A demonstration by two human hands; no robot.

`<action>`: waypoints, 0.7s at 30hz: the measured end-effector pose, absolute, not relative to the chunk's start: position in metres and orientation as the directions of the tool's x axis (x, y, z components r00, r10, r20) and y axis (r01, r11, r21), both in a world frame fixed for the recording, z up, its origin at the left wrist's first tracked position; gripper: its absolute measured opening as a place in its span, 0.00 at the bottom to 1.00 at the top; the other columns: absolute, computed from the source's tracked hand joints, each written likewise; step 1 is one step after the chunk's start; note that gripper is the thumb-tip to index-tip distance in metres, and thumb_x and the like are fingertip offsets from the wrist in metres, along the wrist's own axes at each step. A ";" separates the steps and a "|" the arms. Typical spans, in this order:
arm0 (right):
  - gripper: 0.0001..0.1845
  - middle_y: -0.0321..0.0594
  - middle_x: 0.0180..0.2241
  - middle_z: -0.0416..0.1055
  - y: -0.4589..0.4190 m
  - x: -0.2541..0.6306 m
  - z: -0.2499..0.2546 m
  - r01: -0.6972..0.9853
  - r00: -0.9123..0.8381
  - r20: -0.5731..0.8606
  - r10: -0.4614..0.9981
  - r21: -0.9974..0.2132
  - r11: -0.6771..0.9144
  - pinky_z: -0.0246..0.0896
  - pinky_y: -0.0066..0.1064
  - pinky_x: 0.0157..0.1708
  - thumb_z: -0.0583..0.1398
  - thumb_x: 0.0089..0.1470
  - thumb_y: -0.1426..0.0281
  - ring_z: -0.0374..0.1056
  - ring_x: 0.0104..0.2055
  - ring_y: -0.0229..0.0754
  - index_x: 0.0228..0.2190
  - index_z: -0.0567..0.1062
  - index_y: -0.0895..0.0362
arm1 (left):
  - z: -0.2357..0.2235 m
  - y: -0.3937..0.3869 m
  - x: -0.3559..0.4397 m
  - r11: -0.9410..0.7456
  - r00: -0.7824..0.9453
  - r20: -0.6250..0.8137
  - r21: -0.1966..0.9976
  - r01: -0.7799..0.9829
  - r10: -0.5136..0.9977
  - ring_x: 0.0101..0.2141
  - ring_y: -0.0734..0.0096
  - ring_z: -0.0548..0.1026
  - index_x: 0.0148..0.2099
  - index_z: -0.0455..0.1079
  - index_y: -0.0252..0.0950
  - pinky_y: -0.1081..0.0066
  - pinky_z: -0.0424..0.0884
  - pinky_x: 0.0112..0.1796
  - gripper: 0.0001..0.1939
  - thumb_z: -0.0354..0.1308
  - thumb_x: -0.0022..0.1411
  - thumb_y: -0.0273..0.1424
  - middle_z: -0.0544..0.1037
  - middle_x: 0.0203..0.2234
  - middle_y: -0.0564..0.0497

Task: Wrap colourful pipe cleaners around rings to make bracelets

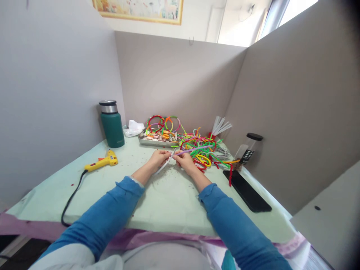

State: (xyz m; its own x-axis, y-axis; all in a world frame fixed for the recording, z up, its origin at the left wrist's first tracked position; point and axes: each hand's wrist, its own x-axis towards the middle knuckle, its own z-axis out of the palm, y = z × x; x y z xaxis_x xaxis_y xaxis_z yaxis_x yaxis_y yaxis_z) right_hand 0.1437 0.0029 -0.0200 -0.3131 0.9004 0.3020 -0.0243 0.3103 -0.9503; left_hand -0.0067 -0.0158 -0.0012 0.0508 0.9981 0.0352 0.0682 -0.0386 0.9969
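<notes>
My two hands meet over the middle of the table, fingertips close together. A white pipe cleaner point(164, 165) crosses the fingers of my left hand point(159, 159), which is pinched closed on it, one end slanting down toward me. My right hand point(184, 161) is closed around a purple pipe cleaner point(194, 149) that stretches off to the right over the pile. Whether the two strands touch or are twisted together is too small to tell. Just beyond my right hand lies a tangled heap of colourful pipe cleaners point(206, 144).
Behind my hands, a metal tray point(157, 143) holds small pieces and coloured rings point(155, 123). On the left are a yellow glue gun point(101, 162) with a black cord and a green flask point(113, 129). White sticks point(221, 125), a black phone point(247, 191) and a clear bottle point(249, 149) stand or lie right.
</notes>
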 end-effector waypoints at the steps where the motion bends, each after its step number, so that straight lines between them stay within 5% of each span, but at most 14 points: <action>1: 0.13 0.27 0.11 0.57 0.003 0.144 -0.020 -0.024 -0.303 0.304 0.903 -0.950 0.311 0.44 0.24 0.14 0.61 0.42 0.61 0.50 0.13 0.31 0.27 0.68 0.57 | -0.001 -0.016 -0.007 -0.026 0.070 0.022 0.998 0.053 0.997 0.12 0.86 0.53 0.26 0.66 0.32 0.77 0.42 0.15 0.21 0.64 0.41 0.45 0.65 0.14 0.56; 10: 0.15 0.28 0.12 0.57 0.004 0.145 -0.020 0.024 -0.275 0.319 0.907 -0.941 0.338 0.43 0.25 0.14 0.61 0.44 0.58 0.50 0.14 0.31 0.25 0.68 0.57 | 0.000 -0.019 -0.007 -0.012 0.156 0.026 0.996 -0.093 0.987 0.13 0.87 0.52 0.32 0.68 0.32 0.78 0.40 0.14 0.18 0.65 0.44 0.40 0.67 0.18 0.56; 21: 0.15 0.27 0.11 0.56 0.005 0.146 -0.022 0.038 -0.285 0.318 0.904 -0.939 0.342 0.43 0.25 0.14 0.59 0.45 0.58 0.50 0.13 0.31 0.25 0.67 0.57 | 0.003 -0.022 -0.006 -0.052 0.160 0.060 0.997 -0.055 0.985 0.14 0.87 0.52 0.35 0.68 0.31 0.78 0.40 0.15 0.17 0.63 0.45 0.37 0.69 0.20 0.54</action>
State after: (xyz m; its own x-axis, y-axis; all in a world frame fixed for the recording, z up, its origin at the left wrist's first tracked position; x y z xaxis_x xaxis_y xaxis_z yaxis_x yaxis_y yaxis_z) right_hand 0.1457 0.0047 -0.0216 -0.2846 0.9043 0.3183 0.0382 0.3424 -0.9388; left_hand -0.0062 -0.0215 0.0029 0.1601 0.9853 0.0600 -0.0552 -0.0518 0.9971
